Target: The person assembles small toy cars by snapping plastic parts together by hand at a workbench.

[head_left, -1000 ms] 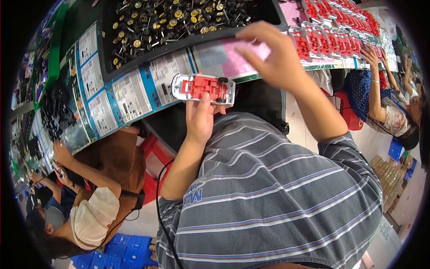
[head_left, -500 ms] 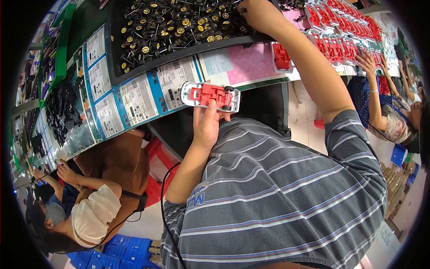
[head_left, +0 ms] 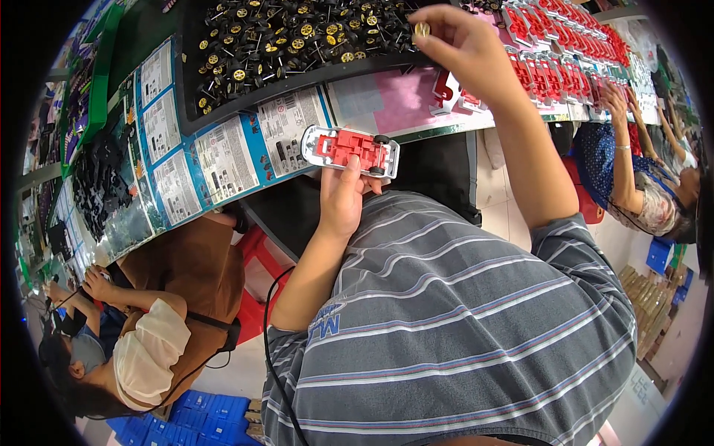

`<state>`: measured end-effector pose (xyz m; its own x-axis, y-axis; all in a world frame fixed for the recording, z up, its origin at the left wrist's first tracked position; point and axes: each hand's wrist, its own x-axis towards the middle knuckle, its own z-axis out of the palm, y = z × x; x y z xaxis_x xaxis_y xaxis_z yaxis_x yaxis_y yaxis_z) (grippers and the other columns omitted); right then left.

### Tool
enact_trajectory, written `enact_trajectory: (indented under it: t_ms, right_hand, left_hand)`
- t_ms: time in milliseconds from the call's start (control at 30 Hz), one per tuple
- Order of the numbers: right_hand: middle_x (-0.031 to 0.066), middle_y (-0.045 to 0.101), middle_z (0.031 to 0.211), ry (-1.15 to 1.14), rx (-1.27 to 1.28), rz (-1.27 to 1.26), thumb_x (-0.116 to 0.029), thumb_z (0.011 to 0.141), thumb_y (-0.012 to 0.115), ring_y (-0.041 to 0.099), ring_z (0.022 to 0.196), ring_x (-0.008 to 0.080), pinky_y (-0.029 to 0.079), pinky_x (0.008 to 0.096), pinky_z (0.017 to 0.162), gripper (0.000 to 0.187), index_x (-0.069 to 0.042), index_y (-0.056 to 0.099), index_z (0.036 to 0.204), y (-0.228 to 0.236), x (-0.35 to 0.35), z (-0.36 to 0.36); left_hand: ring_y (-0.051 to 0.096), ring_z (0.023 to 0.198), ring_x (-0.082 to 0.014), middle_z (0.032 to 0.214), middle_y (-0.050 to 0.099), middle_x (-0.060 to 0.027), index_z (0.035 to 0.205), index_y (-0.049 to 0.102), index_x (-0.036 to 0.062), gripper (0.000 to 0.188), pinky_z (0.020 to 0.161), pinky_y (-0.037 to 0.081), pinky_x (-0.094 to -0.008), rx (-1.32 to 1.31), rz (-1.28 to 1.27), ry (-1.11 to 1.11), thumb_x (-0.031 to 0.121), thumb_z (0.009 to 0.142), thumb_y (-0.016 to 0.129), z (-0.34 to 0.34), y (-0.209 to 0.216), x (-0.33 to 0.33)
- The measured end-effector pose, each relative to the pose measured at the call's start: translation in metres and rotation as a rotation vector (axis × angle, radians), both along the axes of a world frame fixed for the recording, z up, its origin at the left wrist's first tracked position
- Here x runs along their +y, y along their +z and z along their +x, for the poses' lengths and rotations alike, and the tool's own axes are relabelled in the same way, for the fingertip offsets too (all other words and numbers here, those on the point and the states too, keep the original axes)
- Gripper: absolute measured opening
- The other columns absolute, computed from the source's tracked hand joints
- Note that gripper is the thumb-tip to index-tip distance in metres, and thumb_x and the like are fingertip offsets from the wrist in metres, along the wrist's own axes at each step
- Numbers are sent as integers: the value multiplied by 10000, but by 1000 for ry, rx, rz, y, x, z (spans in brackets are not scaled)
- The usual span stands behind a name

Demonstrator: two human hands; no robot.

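Observation:
My left hand (head_left: 342, 199) grips a toy car body (head_left: 349, 152) in front of my belly, its underside turned up. The body has a white shell and a red chassis, with a pair of black wheels at its right end and none showing at its left end. Over the right front corner of the black tray (head_left: 312, 85), my right hand (head_left: 467, 50) pinches a wheel axle (head_left: 422, 29); one wheel with a gold hub shows between thumb and fingers, the rest is hidden. Many loose wheel axles (head_left: 297, 43) with yellow hubs fill the tray.
Rows of red-and-white car bodies (head_left: 550, 78) stand at the back right, with a few nearer ones under my right wrist. Printed sheets (head_left: 230, 160) cover the table's left part, beside a heap of black parts (head_left: 100, 178). Co-workers sit at left (head_left: 152, 349) and right (head_left: 643, 197).
My right hand has come up out of the wheel pile, moving slightly right and nearer, with a wheel axle now visible in its fingers. The left hand and car body have hardly moved.

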<state>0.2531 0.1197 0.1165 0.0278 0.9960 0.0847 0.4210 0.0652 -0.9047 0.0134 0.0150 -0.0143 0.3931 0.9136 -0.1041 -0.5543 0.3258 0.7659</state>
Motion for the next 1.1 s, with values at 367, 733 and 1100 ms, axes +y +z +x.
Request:
enact_trajectory:
  t_ms: [367,733,1100]
  right_hand:
    - [149,596,1337,276,-118,211,0,854,739,672,822,192,551,318,770,133,-29,720,982,-36,-97,-44]
    - [95,600,1041,357,-18,136,-80,745,840,595,779,202,535,294,725,351,-25,631,1022,-58,-139,-66]
    - [148,605,1066,271,-191,184,-194,717,873,640,972,338,550,393,855,489,-14,632,1102,-49,-161,-78]
  left_hand:
    - [708,1036,-286,1210,641,-181,1462,352,-1,516,826,624,-403,85,42,-39,307,1068,479,4,-9,-18]
    - [621,849,-155,1148,614,-114,1282,508,12,357,708,510,-271,161,179,-34,293,1064,543,6,-27,-66]
    - [577,858,-117,1113,618,-64,1164,583,30,249,729,495,-264,117,301,-43,235,1031,630,9,-24,-89]
